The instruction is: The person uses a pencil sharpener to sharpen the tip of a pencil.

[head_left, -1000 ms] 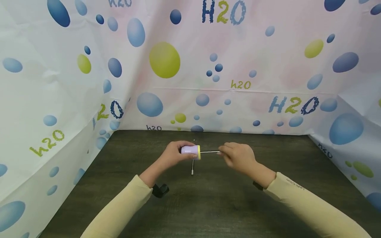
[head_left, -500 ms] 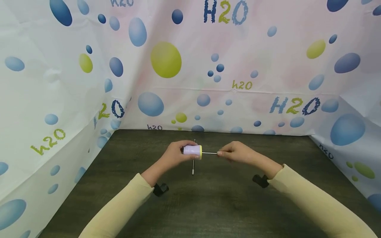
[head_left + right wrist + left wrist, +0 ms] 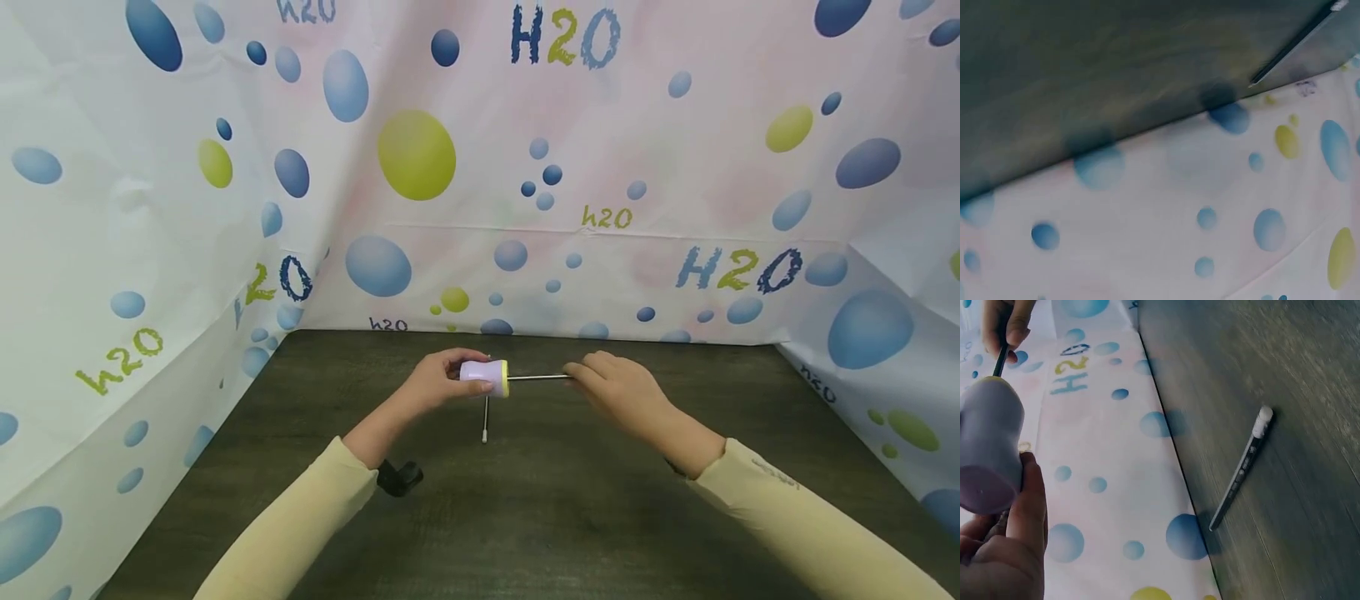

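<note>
Held level above the table, a lilac pencil sharpener [image 3: 480, 377] with a yellow rim lies between the thumb and fingers of my left hand [image 3: 427, 385]. A thin dark pencil [image 3: 538, 377] runs out of its yellow end toward the right. My right hand [image 3: 621, 393] pinches that pencil's outer end; in the left wrist view, the fingers [image 3: 1015, 331] close around it. The pencil's other end is hidden inside the sharpener. Below, a second dark pencil [image 3: 1235, 469] with a white tip rests on the table, partly covered by the sharpener in the head view.
The dark wood-patterned table [image 3: 525, 517] ends at a white backdrop [image 3: 480, 200] printed with blue and green spots, which also rises along both sides. A black wrist camera mount [image 3: 401, 478] hangs beneath the left wrist.
My right hand has turned about the pencil and shifted slightly right, and a longer stretch of pencil shows than half a second ago. The left hand and sharpener stay nearly still.
</note>
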